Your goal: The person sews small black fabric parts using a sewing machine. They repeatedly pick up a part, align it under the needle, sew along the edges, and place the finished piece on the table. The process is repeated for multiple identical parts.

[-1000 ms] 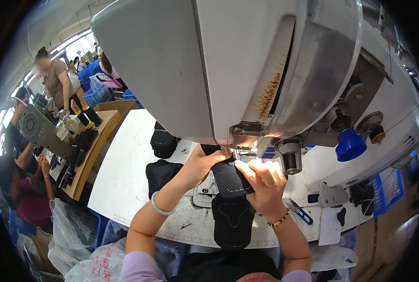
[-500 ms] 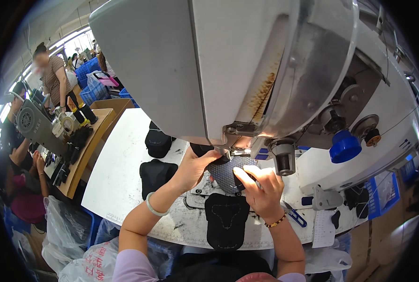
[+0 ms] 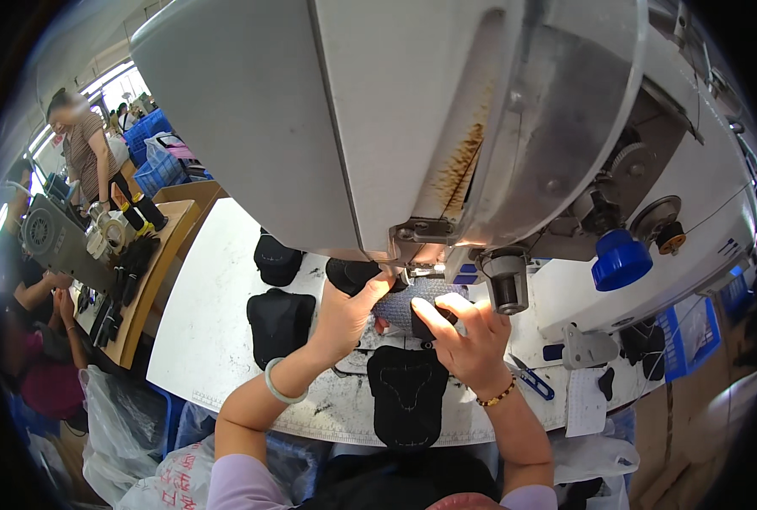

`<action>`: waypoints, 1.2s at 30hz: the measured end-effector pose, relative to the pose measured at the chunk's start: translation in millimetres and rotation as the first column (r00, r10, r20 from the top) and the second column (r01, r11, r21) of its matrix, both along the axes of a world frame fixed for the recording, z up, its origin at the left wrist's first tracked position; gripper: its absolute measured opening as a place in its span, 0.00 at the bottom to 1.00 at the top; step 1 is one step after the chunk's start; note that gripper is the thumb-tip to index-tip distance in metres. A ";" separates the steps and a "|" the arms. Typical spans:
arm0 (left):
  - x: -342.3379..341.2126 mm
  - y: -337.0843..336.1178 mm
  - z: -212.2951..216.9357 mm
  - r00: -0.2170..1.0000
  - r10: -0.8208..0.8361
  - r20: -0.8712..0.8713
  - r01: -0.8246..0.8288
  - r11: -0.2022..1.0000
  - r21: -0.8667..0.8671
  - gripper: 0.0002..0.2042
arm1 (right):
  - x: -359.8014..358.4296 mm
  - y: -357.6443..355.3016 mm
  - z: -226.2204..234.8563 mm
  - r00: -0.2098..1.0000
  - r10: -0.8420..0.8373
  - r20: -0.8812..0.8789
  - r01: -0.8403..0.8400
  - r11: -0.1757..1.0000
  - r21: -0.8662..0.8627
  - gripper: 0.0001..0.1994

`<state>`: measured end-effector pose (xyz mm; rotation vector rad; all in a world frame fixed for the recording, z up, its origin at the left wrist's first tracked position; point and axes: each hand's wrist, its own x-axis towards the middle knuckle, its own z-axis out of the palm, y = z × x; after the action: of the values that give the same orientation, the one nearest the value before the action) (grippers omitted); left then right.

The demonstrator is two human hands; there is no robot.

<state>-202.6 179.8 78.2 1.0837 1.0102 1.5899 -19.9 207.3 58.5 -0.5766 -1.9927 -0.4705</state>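
A grey textured fabric piece with black parts lies under the needle area of a large white sewing machine. My left hand grips its left side, thumb on top and fingertips partly hidden below. At the right edge, my right hand is closed on the piece, the index finger pressing on its top near a black section. The machine head hides the far part of the piece and the needle tip. Just below my hands, a black shaped fabric piece with light stitch lines lies flat.
Two more black pieces lie on the white table at left. Blue-handled thread snips and a paper slip sit at right, near a blue basket. Other people work at far left, beside another machine.
Under the machine head, the grey piece has turned a little, showing more of a black section by my right fingers. Both hands keep their hold; the whole view has shifted slightly.
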 end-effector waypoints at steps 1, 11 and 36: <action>3.0 -2.1 -0.5 0.999 0.035 -0.005 -0.035 0.999 0.007 0.07 | 1.0 0.2 0.2 1.000 0.000 0.007 0.000 1.000 0.014 0.22; 24.1 -14.1 3.8 0.973 0.220 -0.065 -0.215 0.973 0.079 0.06 | 13.3 15.2 -3.7 0.997 0.070 -0.033 -0.071 0.997 -0.029 0.18; -29.1 12.9 8.9 0.968 -0.222 0.119 0.240 0.955 -0.176 0.12 | 10.6 32.3 -21.3 0.948 0.121 -0.295 -0.197 0.951 -0.240 0.12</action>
<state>-231.8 192.7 87.1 0.9472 0.9124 1.3171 -9.3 239.5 37.2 -0.6035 -1.8234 -0.0145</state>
